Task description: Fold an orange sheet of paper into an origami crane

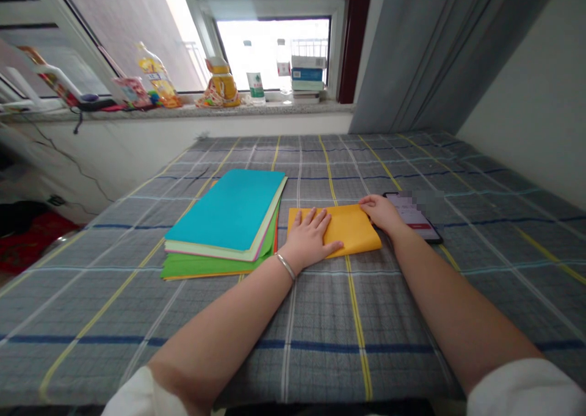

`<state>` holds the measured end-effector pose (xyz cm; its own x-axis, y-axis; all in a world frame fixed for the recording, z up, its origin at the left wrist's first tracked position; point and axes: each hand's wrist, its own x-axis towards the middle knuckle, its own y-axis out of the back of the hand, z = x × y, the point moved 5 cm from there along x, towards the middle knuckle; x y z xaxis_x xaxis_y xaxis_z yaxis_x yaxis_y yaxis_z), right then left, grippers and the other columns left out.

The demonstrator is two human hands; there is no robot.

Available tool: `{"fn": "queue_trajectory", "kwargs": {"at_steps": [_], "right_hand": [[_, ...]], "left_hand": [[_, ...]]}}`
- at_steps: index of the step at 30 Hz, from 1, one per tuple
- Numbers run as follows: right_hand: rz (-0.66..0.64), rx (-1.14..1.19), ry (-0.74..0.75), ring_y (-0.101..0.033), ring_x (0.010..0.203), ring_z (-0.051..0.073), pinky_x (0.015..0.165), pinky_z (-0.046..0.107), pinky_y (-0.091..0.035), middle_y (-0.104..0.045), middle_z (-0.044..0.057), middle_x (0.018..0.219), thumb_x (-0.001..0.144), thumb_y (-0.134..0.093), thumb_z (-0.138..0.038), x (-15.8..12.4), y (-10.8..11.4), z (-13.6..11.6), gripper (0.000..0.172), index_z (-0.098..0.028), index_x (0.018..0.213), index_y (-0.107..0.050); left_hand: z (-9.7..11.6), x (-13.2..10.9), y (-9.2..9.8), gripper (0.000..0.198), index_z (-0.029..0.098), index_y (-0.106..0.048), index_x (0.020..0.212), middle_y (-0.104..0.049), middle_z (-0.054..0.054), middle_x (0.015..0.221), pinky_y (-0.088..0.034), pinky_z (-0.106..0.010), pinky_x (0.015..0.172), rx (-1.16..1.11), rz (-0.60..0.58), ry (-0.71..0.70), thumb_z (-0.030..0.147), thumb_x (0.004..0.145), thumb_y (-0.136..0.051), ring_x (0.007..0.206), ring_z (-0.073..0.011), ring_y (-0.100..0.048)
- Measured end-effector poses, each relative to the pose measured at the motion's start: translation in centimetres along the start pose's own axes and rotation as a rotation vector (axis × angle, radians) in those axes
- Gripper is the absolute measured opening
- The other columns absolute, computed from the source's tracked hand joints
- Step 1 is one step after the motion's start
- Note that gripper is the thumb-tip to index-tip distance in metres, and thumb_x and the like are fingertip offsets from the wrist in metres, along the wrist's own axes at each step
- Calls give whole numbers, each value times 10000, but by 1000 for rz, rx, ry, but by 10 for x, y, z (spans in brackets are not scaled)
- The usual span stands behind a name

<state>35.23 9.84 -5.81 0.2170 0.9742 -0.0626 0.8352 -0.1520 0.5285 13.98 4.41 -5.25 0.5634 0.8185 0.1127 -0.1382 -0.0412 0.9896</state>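
A sheet of orange-yellow paper (pixel 350 223), apparently folded over, lies on the plaid cloth. My left hand (pixel 309 239) rests flat on its left part, fingers spread and pressing down. At the far right corner, my right hand (pixel 379 213) has its fingers closed on the paper's edge; the thumb is partly hidden. Left of this paper is a stack of coloured paper (pixel 229 205), blue on top, with pale green, pink, green and orange edges showing beneath. A phone (pixel 419 220) with a lit screen lies just beyond my right hand, partly behind it.
The grey plaid cloth (pixel 137 306) covers the whole surface. Along the windowsill (pixel 183 112) at the back stand a drink bottle (pixel 158 77), a yellow container (pixel 223 86), water bottles (pixel 256 86) and stacked boxes (pixel 307 74). A grey curtain (pixel 425 49) hangs at the right.
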Motion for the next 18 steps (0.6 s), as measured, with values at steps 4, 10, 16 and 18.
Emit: {"fn": "queue_trajectory", "kwargs": {"at_steps": [4,10,16,18], "right_hand": [[-6,25,-4,-614,623,104,473,172,-439,-690,40,827,825,-560,-142,2,-1,4,101,-164,901,-624],[-1,26,-1,-603,591,98,470,172,-444,-694,35,805,823,-568,-154,4,-2,6,110,-169,912,-632],[7,16,19,-577,576,86,438,157,-403,-683,35,803,821,-565,-134,3,-1,4,111,-159,901,-636],[10,11,25,-566,566,82,434,157,-394,-677,32,797,819,-567,-126,3,-1,4,107,-158,893,-638]], "left_hand": [[2,-1,4,852,218,-327,1491,-306,-72,1560,-144,-548,1162,-4,-1,15,771,843,-309,1443,-360,-201],[5,0,7,686,351,-368,1458,-315,-74,1554,-163,-603,1123,-7,-5,10,711,875,-347,1432,-387,-224],[10,6,0,556,198,-348,1475,-330,-62,1550,-144,-407,1188,-26,-17,-177,465,992,-276,1442,-209,-260],[10,7,-1,529,230,-347,1475,-327,-57,1552,-170,-433,1177,-30,-26,-181,446,998,-273,1438,-224,-269]]}}
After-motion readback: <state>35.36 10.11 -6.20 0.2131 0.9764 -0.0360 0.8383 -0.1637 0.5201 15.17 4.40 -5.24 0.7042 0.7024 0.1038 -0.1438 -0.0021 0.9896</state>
